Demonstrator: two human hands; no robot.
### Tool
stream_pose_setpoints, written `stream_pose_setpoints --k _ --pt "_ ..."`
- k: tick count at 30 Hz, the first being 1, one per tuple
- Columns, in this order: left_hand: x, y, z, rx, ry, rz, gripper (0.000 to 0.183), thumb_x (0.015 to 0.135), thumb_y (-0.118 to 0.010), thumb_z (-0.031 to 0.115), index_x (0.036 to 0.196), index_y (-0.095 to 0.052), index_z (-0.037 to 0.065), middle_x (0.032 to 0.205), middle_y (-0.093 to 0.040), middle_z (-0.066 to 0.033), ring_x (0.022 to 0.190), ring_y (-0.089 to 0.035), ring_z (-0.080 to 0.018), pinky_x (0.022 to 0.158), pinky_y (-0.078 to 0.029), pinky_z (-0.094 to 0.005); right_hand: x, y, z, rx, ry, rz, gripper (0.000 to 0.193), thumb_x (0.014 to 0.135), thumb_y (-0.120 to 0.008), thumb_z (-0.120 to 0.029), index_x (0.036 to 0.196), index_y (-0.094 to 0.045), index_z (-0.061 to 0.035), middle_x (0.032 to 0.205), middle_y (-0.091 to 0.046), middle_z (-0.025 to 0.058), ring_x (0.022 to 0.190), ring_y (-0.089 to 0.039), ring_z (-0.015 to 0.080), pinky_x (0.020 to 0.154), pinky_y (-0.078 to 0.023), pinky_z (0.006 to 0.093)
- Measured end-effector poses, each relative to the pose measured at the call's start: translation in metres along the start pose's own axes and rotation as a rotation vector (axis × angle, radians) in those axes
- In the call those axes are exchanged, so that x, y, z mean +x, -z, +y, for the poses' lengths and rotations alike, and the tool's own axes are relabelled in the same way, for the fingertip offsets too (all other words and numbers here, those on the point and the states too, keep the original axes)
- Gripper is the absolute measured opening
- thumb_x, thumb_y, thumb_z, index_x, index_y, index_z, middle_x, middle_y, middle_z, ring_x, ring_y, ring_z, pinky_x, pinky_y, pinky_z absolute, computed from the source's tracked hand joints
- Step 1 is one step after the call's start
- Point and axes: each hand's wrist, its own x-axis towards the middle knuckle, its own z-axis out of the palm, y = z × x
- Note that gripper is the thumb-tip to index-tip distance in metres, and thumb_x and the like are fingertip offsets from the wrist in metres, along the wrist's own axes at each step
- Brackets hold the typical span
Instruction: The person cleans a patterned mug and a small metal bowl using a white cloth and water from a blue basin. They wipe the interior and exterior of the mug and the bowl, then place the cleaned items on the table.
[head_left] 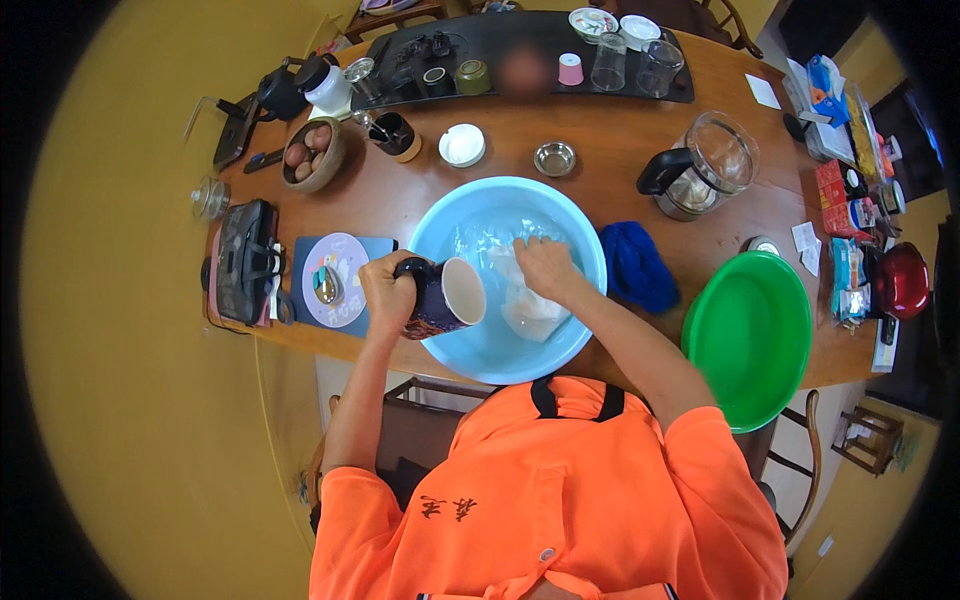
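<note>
Dark blue with a pale inside, the mug (443, 298) lies tipped on its side over the near-left rim of the light blue basin (470, 205), your left hand (388, 290) clenched around it, while your right hand (546, 266) presses curled fingers onto a white cloth (530, 312) in the water.

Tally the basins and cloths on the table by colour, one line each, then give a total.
Light blue basin: 1, with the left hand holding a dark mug over its rim
Green basin: 1
White cloth: 1, under the right hand
Blue cloth: 1
Total: 4
</note>
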Motion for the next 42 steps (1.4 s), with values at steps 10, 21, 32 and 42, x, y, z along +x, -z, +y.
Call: stream_pose_setpoints --k 10,21,32,42 --pt "-0.005 -0.027 -0.013 0.210 -0.074 -0.083 0.030 0.059 -0.047 -0.004 0.077 -0.071 0.001 0.070 -0.063 -0.0218 0.065 -0.063 -0.0378 0.065 -0.051 -0.0387 -0.022 0.032 0.001 0.983 0.049 -0.162 0.030 0.076 -0.065 -0.020 0.105 -0.069 -0.0115 0.098 -0.070 0.0111 0.089 -0.066 0.0276 0.080 -0.050 0.0350" --pt "0.007 -0.045 0.011 0.084 -0.063 -0.166 0.030 0.063 -0.042 -0.006 0.074 -0.070 -0.001 0.065 -0.062 -0.0222 0.060 -0.065 -0.0292 0.062 -0.051 -0.0341 -0.034 0.052 -0.020 0.644 -0.183 -0.037 0.029 0.072 -0.071 -0.027 0.089 -0.063 -0.0053 0.084 -0.067 0.0187 0.082 -0.064 0.0361 0.071 -0.049 0.0433" --pt "0.012 -0.054 -0.004 0.040 -0.038 -0.446 0.022 0.063 -0.044 -0.007 0.070 -0.065 -0.004 0.056 -0.055 -0.0191 0.053 -0.056 -0.0187 0.054 -0.046 -0.0328 -0.015 0.061 -0.027 0.233 0.503 0.322 0.019 0.069 -0.066 -0.022 0.067 -0.062 -0.0037 0.068 -0.064 0.0144 0.062 -0.063 0.0303 0.054 -0.049 0.0416" --pt "0.014 -0.048 0.015 -0.067 -0.141 -0.316 0.027 0.059 -0.047 -0.010 0.073 -0.070 -0.001 0.069 -0.065 -0.0189 0.061 -0.066 -0.0280 0.061 -0.051 -0.0330 -0.024 0.016 -0.012 0.693 0.054 -0.013 0.022 0.077 -0.068 -0.026 0.080 -0.069 -0.0042 0.078 -0.067 0.0201 0.069 -0.065 0.0358 0.060 -0.050 0.0397"
